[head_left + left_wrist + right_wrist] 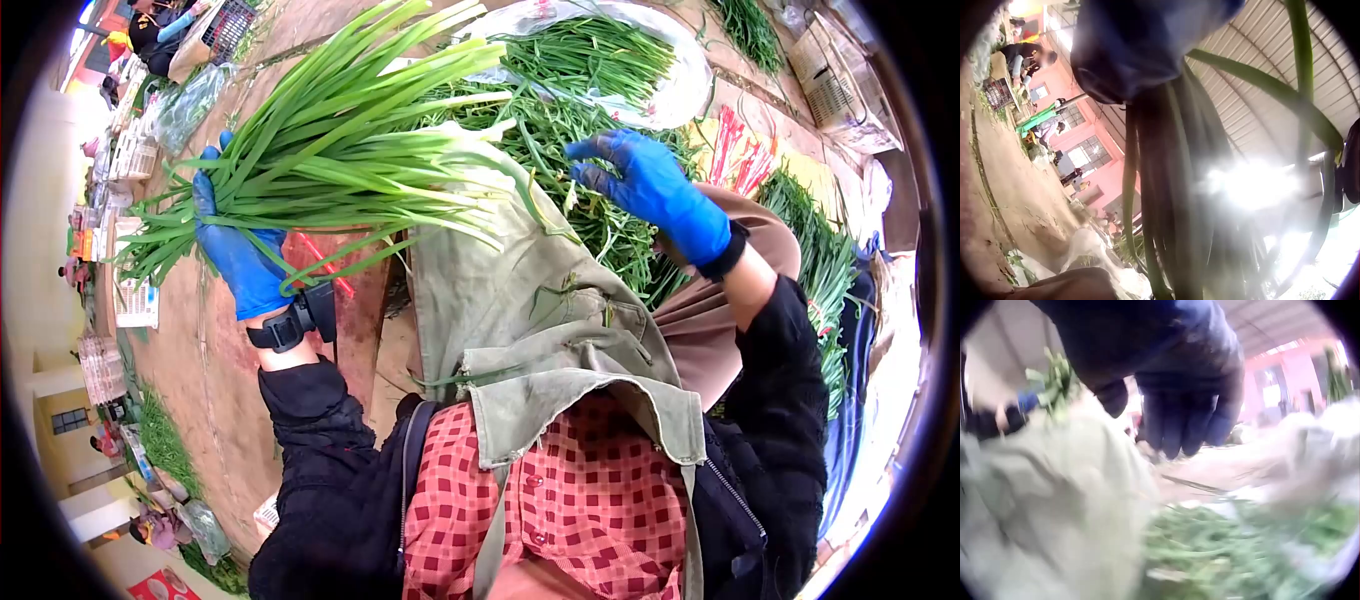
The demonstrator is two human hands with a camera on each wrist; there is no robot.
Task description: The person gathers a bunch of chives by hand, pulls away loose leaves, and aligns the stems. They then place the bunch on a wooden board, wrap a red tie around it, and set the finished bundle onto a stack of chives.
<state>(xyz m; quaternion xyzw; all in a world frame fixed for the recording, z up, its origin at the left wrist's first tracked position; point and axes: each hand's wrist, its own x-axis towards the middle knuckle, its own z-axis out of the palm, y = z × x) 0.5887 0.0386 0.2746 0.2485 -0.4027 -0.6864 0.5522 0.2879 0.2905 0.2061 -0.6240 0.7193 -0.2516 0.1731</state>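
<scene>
My left hand (240, 262), in a blue glove, grips a thick bunch of long green garlic chives (330, 150). The pale cut ends point right, over the apron on my lap, and the leafy tips droop past the fingers on the left. In the left wrist view the chives (1175, 187) hang from the dark gloved hand (1147, 47). My right hand (655, 190), also blue-gloved, hovers over a loose pile of chives (610, 235) with its fingers extended and nothing in them. The right wrist view shows this hand (1172, 381) above greens, blurred.
A grey-green apron (520, 300) covers my lap. Beyond the pile, more chives (590, 60) lie on clear plastic (690, 75). Red and white ties (740, 150) lie to the right, beside bundled chives (810, 260). A white crate (835, 90) stands far right; a white basket (135, 285) is left.
</scene>
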